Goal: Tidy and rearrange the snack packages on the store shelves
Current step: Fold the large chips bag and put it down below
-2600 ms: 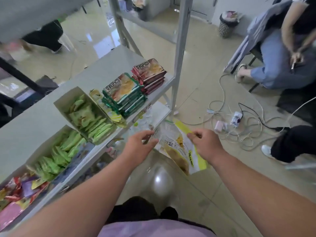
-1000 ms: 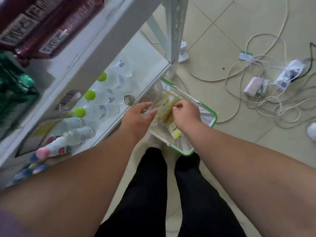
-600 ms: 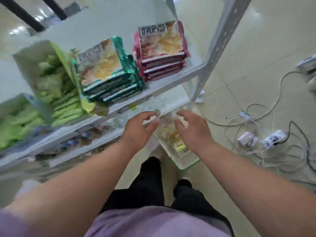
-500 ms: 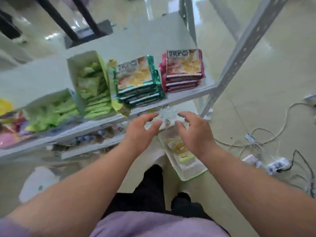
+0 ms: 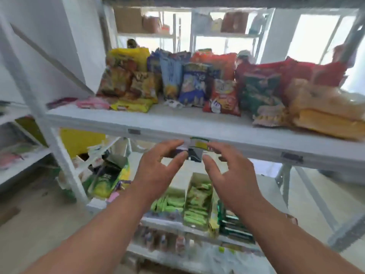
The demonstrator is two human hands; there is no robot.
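The upper shelf [image 5: 138,123] carries a row of standing snack bags: yellow ones [image 5: 126,76] at the left, blue ones [image 5: 189,84], a small red one [image 5: 223,97], a green one [image 5: 260,91] and red ones [image 5: 296,74]. Flat yellow packs [image 5: 325,115] are stacked at the right end. My left hand [image 5: 158,171] and right hand [image 5: 231,175] are raised side by side just below the shelf's front edge, fingers spread and holding nothing. Between their fingertips a small yellow and dark label [image 5: 198,149] hangs on the shelf edge. The picture is blurred.
On the lower shelf stand two open boxes of green packets [image 5: 197,204] and, to their right, stacked green flat packs [image 5: 231,224]. A white shelf post [image 5: 59,155] rises at the left, with an open carton of green-yellow bags [image 5: 106,178] behind it. More shelving stands beyond.
My hands left the yellow snack bag in the green floor basket and came up empty. My view swung up from the floor and lower shelf to the upper shelf.
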